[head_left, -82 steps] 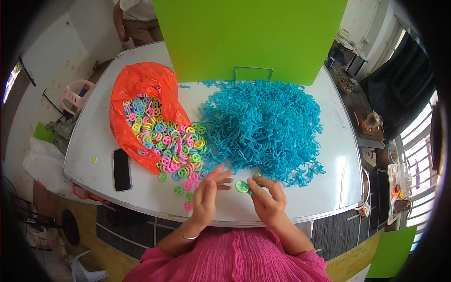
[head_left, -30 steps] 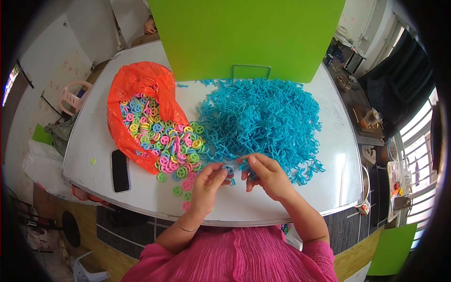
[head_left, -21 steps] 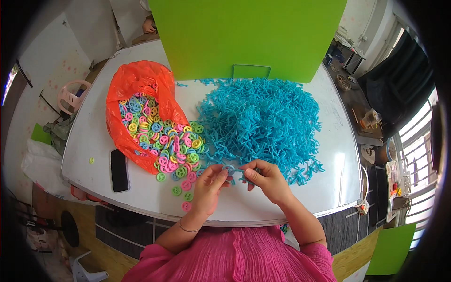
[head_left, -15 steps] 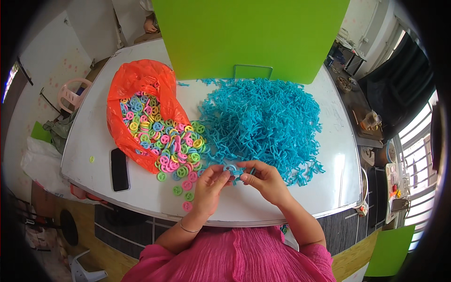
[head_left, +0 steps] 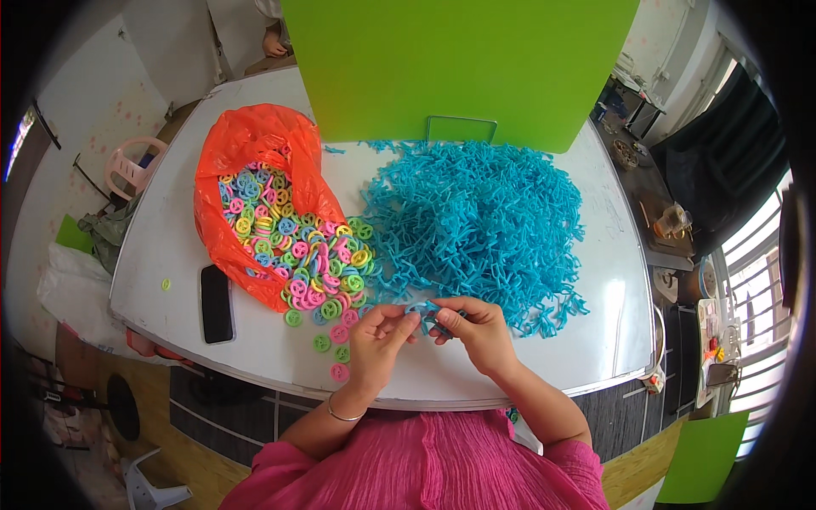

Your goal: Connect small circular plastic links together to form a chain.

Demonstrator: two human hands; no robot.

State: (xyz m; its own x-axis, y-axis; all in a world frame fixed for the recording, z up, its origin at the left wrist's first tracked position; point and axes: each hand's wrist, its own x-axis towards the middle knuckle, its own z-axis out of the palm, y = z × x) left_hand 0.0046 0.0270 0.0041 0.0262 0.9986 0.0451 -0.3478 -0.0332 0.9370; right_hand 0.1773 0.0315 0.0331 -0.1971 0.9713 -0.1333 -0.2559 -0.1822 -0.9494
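Lower middle of the frame, both hands, left hand (head_left: 378, 336) and right hand (head_left: 476, 331), pinch one small blue piece (head_left: 422, 308), long axis lying left-right, by the blue pile (head_left: 476, 225).

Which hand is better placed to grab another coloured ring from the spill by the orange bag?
Probably the left hand: the loose rings lie just beside it, while the right hand sits by the blue pile.

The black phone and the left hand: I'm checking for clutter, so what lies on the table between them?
In the head view, loose plastic rings lie on the white table between the phone and the left hand.
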